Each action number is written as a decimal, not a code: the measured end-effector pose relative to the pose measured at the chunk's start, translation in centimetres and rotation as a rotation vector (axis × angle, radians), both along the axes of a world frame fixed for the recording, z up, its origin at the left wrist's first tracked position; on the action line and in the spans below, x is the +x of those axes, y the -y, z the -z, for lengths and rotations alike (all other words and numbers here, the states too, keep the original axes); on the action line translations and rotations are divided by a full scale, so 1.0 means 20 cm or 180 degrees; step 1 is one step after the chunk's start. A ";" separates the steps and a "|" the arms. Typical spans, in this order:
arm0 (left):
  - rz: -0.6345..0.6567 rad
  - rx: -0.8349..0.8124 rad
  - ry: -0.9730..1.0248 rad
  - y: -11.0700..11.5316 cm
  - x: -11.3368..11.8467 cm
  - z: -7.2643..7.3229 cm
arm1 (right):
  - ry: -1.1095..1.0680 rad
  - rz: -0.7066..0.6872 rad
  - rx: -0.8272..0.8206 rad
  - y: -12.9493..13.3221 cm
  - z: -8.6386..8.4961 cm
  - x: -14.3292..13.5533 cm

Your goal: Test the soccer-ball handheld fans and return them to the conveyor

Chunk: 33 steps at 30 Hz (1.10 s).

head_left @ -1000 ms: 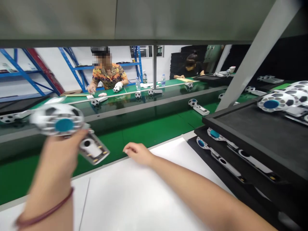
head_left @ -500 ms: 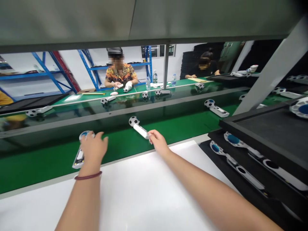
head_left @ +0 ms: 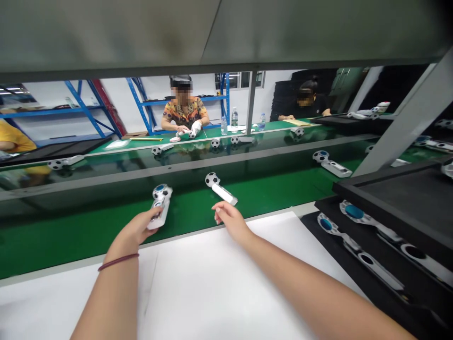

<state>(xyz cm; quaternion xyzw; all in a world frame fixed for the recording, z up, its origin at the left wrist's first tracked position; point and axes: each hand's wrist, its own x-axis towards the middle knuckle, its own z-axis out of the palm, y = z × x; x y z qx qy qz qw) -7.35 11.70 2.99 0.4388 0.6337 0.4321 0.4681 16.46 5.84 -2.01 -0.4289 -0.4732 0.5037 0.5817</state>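
Note:
My left hand (head_left: 136, 227) grips the white handle of a football-patterned handheld device (head_left: 162, 208), thumb across its front. This device has a round head with a blue disc, pointing away from me over the green belt (head_left: 187, 215). A second device, a white handle with a football head (head_left: 221, 192), lies on the belt to the right of it. Just below its near end is my right hand (head_left: 231, 219), its fingers curled in and nothing seen in them. A small gap separates those fingers from the handle.
White sheeting (head_left: 198, 274) covers the table before me. At right, black trays (head_left: 399, 184) hold opened device halves (head_left: 368, 259) beside a slanted post (head_left: 392, 113). More devices (head_left: 332, 165) lie along the belt. Across it, two people sit near water bottles (head_left: 234, 119). A panel (head_left: 141, 38) hangs overhead.
My left hand has closed on the left device, which is now farther right and turned more upright in view. My right hand has come away from the other device's handle end.

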 end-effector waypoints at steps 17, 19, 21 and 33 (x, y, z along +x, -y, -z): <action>0.0868 0.0501 0.1843 0.26 0.53 -0.29 | -0.0642 -0.1025 0.0352 0.19 -0.12 -0.14; 0.0595 0.0772 0.1783 0.27 0.52 -0.31 | -0.0457 -0.1273 0.0443 0.21 -0.10 -0.15; 0.0503 0.0883 0.1754 0.29 0.52 -0.33 | -0.0457 -0.1519 0.0475 0.23 -0.10 -0.16; 0.1624 0.0543 0.1069 0.33 0.50 -0.33 | -0.0986 -0.1488 0.0277 0.23 -0.11 -0.15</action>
